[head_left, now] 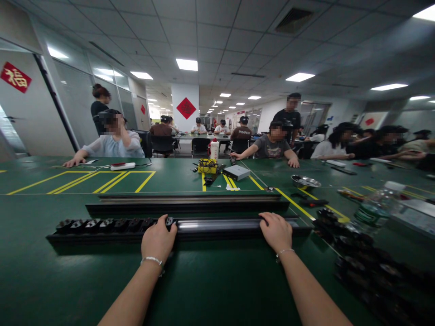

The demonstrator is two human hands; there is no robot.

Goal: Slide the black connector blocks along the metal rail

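Observation:
A long black rail (220, 225) lies across the green table in front of me, with several small black clips (102, 223) seated along its left part. My left hand (158, 239) is closed at the rail's middle, its fingers on the last clip (169, 221) in the row. My right hand (277, 230) rests on the rail further right, fingers curled over its top edge. A second long black rail (190, 203) lies parallel just behind the first.
A heap of loose black clips (360, 253) lies at the right, beside a plastic water bottle (374, 210) on its side and a metal bowl (305, 181). A grey box (236, 172) and yellow tools sit mid-table. Several people sit across the table.

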